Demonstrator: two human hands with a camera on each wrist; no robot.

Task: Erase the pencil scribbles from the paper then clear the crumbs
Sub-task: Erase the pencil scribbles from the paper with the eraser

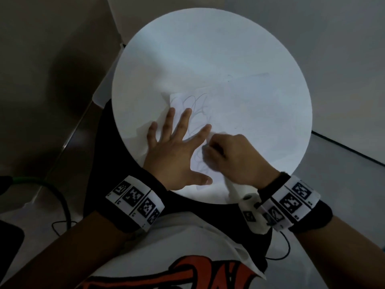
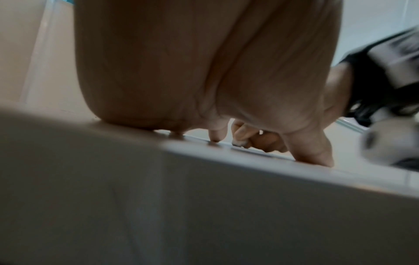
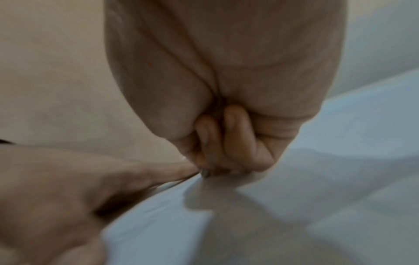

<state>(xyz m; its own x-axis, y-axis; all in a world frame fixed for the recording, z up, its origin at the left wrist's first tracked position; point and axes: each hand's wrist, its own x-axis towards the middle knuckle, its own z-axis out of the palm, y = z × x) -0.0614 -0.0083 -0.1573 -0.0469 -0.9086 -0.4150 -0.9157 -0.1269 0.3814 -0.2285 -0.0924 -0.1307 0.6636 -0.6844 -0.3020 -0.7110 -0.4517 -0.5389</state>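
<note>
Left grip (image 1: pixel 173 151), fingers spread flat, presses the thin white scribbled paper sheet (image 1: pixel 193 113) onto the smooth round white desk (image 1: pixel 208 49); right grip (image 1: pixel 231 157) curls tight over grey pencil scribbles (image 1: pixel 198 105), pinching something too blurred to name.

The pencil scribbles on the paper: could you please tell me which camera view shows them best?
The head view: the pencil scribbles show from above, between the left hand and right hand. Neither wrist view shows any lines.

Round white table (image 1: pixel 187 49), dim grey floor (image 1: pixel 41 59)
</note>
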